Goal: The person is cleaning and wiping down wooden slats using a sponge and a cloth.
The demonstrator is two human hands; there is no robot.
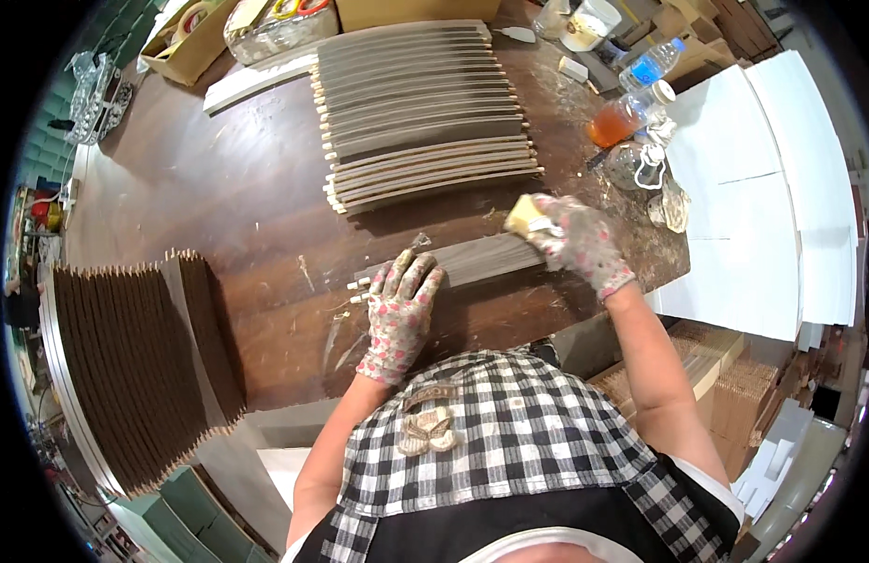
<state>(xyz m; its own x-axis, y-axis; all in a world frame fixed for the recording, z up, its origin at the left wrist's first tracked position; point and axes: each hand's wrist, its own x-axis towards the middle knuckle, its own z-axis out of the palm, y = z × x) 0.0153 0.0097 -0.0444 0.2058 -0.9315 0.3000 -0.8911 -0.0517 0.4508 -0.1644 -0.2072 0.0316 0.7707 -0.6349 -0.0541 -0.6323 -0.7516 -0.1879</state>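
Note:
A grey wood-grain slat [486, 261] with short wooden dowels at its left end lies across the brown table [275, 220] in front of me. My left hand [401, 310], in a flower-patterned glove with dirty fingertips, rests on the left part of this slat, fingers stretched out and holding nothing. At the slat's right end, my right hand [584, 246] in a matching glove is closed around a pale yellow sponge-like block [528, 219]. The block is against or just above the slat; I cannot tell which. Part of it is hidden by the fingers.
Beyond the slat lies a large row of similar dowelled slats [420, 103]. A dark stack of slats [134, 361] stands at left. Bottles, among them one with orange liquid [627, 113], are at the far right, beside white boards [734, 197]. A cardboard box [190, 47] sits far left.

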